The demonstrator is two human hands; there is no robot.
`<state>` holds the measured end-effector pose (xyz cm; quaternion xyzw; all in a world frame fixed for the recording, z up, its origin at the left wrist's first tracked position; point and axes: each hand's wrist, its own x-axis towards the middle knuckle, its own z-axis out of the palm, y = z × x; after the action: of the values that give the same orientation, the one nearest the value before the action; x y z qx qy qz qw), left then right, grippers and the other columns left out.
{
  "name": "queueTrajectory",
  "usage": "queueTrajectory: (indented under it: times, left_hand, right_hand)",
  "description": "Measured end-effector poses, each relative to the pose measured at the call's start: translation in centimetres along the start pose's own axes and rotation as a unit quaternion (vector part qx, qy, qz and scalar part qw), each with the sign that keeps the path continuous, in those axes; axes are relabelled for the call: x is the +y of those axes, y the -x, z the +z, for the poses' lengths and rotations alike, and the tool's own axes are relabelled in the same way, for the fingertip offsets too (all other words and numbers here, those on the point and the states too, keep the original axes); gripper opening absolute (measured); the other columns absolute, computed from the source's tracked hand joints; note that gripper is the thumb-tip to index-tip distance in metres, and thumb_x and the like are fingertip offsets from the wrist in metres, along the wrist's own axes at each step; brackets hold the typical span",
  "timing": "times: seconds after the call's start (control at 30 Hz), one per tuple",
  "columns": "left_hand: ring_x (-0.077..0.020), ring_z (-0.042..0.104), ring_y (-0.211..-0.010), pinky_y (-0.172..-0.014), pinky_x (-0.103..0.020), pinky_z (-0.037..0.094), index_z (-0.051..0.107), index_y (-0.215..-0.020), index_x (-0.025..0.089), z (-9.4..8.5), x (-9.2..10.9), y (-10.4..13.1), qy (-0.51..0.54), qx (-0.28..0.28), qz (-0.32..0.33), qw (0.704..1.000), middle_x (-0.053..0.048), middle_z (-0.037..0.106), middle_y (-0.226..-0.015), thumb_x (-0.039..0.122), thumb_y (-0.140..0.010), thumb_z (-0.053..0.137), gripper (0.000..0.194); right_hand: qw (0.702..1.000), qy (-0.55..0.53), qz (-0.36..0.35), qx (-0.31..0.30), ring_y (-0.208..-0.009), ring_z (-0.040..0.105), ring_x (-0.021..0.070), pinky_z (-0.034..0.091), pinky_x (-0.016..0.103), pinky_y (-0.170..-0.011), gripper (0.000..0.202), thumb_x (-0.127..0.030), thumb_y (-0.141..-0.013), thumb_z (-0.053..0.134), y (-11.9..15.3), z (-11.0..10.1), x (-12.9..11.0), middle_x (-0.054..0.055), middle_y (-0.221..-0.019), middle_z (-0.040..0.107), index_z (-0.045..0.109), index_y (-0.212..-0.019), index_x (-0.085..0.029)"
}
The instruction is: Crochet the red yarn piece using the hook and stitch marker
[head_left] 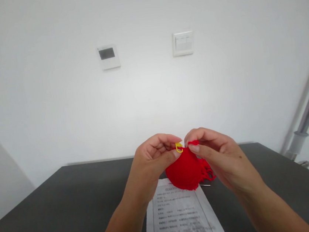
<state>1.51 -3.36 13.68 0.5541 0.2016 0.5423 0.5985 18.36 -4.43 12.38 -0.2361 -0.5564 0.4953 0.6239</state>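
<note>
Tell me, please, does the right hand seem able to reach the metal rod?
Probably yes: the metal rod lies near the right hand, an end showing beside the paper; but that hand pinches the red piece and might need to release it.

No text can be read with certainty. The white sheet [182, 217] at the bottom centre of the frame bears many rows of dark print, but the characters are too small and blurred to make out. A line set like a heading stands near its top, short rows follow, and longer rows fill the lower part, where a dark smudged patch sits among the print at lower right. On the wall device [111, 62] in the upper left of the frame, the dark display [107, 53] is equally illegible.
</note>
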Motion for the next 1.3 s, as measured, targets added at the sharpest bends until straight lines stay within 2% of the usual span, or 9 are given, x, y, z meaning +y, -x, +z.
queueTrajectory:
  times: [0.23,0.5,0.77,0.9,1.13,1.3]
  left_hand:
    - [-0.0067,0.067,-0.075,-0.070,-0.014,0.051,0.078,-0.089,0.020,0.13,-0.29,-0.14,-0.010,-0.016,0.015,1.000,0.003,0.075,-0.080,0.009,-0.073,0.084,0.020]
    - [-0.0078,0.066,-0.076,-0.068,-0.016,0.051,0.075,-0.092,0.021,0.52,-0.21,0.31,-0.081,0.010,0.039,0.996,0.003,0.074,-0.081,0.008,-0.079,0.077,0.018]
    - [-0.0083,0.065,-0.073,-0.066,-0.017,0.050,0.074,-0.090,0.020,0.66,0.12,0.31,-0.115,0.024,0.039,0.992,0.003,0.072,-0.078,0.008,-0.076,0.076,0.018]
    - [-0.0082,0.063,-0.070,-0.064,-0.017,0.049,0.074,-0.089,0.019,0.63,-0.03,0.24,-0.108,0.029,0.039,0.993,0.003,0.070,-0.076,0.009,-0.075,0.078,0.018]
    - [-0.0071,0.065,-0.069,-0.064,-0.016,0.050,0.076,-0.087,0.019,0.20,-0.19,-0.06,-0.050,-0.001,0.018,0.999,0.002,0.072,-0.076,0.009,-0.074,0.080,0.017]
    - [-0.0074,0.065,-0.070,-0.066,-0.016,0.051,0.078,-0.086,0.018,0.10,-0.08,-0.21,-0.030,0.008,0.000,1.000,0.001,0.073,-0.077,0.010,-0.073,0.081,0.016]
  right_hand:
    - [1.000,-0.023,0.006,0.005,-0.056,0.057,0.0064,0.044,0.013,-0.052,0.015,-0.031,-0.080,0.085,0.03,0.39,0.05,-0.001,-0.069,0.070,0.074,-0.078,-0.021]
    - [1.000,0.017,0.006,-0.001,-0.055,0.054,0.0058,0.042,0.014,-0.050,0.018,-0.033,-0.081,0.084,0.09,0.72,-0.33,-0.003,-0.067,0.067,0.072,-0.078,-0.020]
    - [0.999,0.040,0.003,0.006,-0.055,0.053,0.0057,0.041,0.013,-0.049,0.022,-0.038,-0.081,0.084,0.20,0.80,-0.41,-0.003,-0.069,0.068,0.071,-0.079,-0.020]
    - [1.000,0.026,0.011,0.013,-0.056,0.055,0.0058,0.043,0.013,-0.050,0.024,-0.038,-0.077,0.087,0.21,0.82,-0.35,-0.003,-0.070,0.068,0.071,-0.079,-0.020]
    - [0.999,-0.013,0.039,0.002,-0.049,0.052,0.0048,0.040,0.014,-0.046,0.021,-0.036,-0.082,0.084,0.21,0.65,-0.08,-0.004,-0.064,0.066,0.071,-0.080,-0.019]
    - [0.998,-0.038,0.052,0.010,-0.050,0.054,0.0050,0.041,0.013,-0.046,0.024,-0.036,-0.077,0.088,0.09,0.61,-0.04,-0.003,-0.063,0.067,0.071,-0.080,-0.019]
